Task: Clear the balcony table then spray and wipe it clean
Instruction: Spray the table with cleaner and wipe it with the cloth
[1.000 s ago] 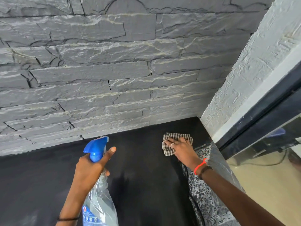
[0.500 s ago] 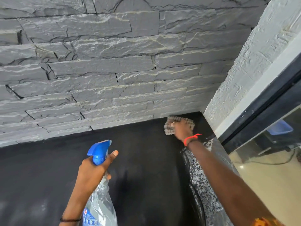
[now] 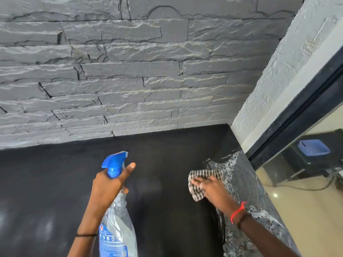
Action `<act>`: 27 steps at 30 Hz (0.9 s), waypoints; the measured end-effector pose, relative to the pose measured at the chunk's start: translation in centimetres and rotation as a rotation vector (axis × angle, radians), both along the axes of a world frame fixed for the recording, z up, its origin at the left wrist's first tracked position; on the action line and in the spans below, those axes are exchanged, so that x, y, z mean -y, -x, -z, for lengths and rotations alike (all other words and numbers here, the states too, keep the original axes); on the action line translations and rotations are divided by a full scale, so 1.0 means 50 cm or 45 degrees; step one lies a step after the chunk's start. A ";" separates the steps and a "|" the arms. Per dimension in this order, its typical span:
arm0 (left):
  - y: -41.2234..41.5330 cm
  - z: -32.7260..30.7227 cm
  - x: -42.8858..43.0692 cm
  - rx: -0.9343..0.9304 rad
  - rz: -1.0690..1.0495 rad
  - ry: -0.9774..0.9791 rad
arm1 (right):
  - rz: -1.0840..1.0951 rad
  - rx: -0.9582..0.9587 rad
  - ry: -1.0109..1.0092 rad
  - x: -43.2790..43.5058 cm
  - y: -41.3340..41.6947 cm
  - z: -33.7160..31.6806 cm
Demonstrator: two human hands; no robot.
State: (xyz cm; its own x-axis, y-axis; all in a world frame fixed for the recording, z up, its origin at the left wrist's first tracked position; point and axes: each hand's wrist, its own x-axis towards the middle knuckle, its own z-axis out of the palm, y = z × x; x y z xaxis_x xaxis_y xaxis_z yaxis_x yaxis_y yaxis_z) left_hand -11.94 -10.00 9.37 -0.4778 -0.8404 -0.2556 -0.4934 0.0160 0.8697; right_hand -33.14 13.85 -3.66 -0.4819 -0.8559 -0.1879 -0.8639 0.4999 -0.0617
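Observation:
The black table top point(image 3: 55, 182) fills the lower half of the head view and meets the stone wall at the back. My left hand point(image 3: 107, 186) grips the neck of a clear spray bottle point(image 3: 118, 229) with a blue trigger head, held upright above the table's middle, nozzle pointing right. My right hand point(image 3: 213, 190) lies flat, fingers straight, pressing a black-and-white checked cloth point(image 3: 200, 177) onto the table near its right edge.
A grey stacked-stone wall point(image 3: 130, 80) runs along the table's far side. A white textured pillar point(image 3: 278, 71) and a dark-framed glass pane point(image 3: 306, 164) close off the right. A speckled granite ledge point(image 3: 246, 191) borders the table's right edge.
My right hand has pulled the cloth back from the far right corner toward me along the right edge. My left hand still holds the bottle in about the same place.

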 end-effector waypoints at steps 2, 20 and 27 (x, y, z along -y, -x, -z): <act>-0.020 0.005 -0.016 -0.006 -0.013 -0.018 | 0.077 0.022 0.032 0.033 0.019 -0.007; -0.183 -0.010 -0.107 -0.019 0.082 -0.023 | -0.064 0.036 -0.015 -0.212 -0.386 0.000; -0.243 0.001 -0.171 0.033 0.193 -0.006 | 0.132 0.093 0.152 -0.127 -0.434 -0.053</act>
